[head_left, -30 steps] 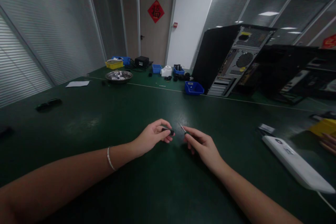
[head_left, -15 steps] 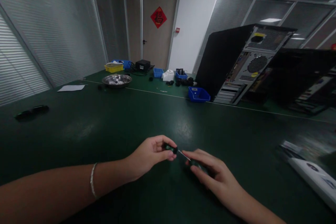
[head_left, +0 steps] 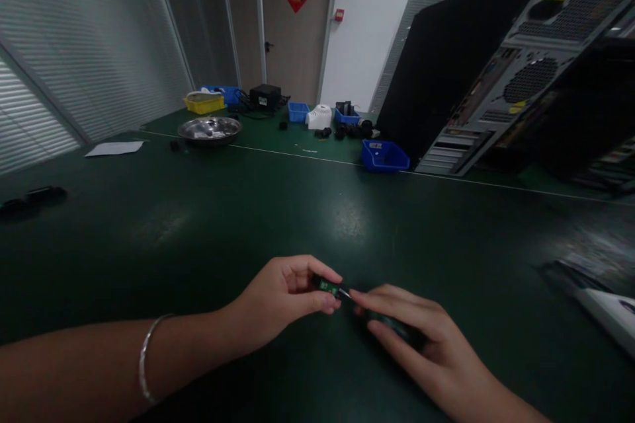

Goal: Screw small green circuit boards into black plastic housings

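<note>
Between the thumb and fingers of my left hand is a small dark piece with a green circuit board. My right hand is wrapped round the dark handle of a screwdriver-like tool. The tool's thin metal shaft points left, and its tip is at the right end of the circuit board piece; whether it touches is too small to tell. Both hands are just above the dark green table, close together. A silvery bangle is round my left wrist.
A metal bowl, a paper and a blue bin lie further back. A black computer case stands at the back right. Dark parts lie far left, a white object far right.
The view has moved closer and tipped down. The green face of the held piece shows more now, and less of the metal shaft is visible between my hands.
</note>
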`<act>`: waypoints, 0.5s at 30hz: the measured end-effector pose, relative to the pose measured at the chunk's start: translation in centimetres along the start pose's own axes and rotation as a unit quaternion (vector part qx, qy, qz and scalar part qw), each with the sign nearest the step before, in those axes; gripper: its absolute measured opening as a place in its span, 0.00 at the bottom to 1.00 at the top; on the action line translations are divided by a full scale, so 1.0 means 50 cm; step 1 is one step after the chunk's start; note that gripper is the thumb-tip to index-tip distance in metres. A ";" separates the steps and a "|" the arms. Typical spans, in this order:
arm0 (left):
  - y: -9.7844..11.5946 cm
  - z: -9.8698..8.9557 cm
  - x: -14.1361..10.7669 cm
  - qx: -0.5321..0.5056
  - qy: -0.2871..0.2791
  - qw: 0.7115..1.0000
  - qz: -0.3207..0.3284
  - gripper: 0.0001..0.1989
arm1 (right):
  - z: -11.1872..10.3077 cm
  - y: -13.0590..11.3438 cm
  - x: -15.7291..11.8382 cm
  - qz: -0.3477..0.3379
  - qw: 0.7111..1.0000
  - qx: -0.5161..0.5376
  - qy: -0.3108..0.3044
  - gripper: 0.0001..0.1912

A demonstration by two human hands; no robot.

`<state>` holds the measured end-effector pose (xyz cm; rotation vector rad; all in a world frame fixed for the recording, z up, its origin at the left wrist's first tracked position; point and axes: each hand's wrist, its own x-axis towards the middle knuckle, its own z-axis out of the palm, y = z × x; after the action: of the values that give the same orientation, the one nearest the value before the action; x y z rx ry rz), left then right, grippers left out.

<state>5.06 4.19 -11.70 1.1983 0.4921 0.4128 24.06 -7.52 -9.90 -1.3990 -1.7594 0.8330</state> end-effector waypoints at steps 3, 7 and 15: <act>-0.002 0.002 0.001 -0.004 -0.002 1.000 -0.005 0.12 | 0.002 0.004 -0.003 -0.001 1.000 0.001 -0.002 0.21; 0.000 0.004 0.003 -0.008 0.001 1.000 -0.015 0.10 | 0.003 0.008 -0.008 0.000 1.000 -0.006 -0.005 0.22; 0.004 0.006 -0.001 -0.022 -0.007 1.000 -0.021 0.10 | 0.001 0.008 -0.001 -0.006 1.000 0.023 -0.012 0.22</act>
<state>5.21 3.99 -11.44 1.1455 0.4919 0.3770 24.22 -7.50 -10.26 -1.3536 -1.7547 0.8825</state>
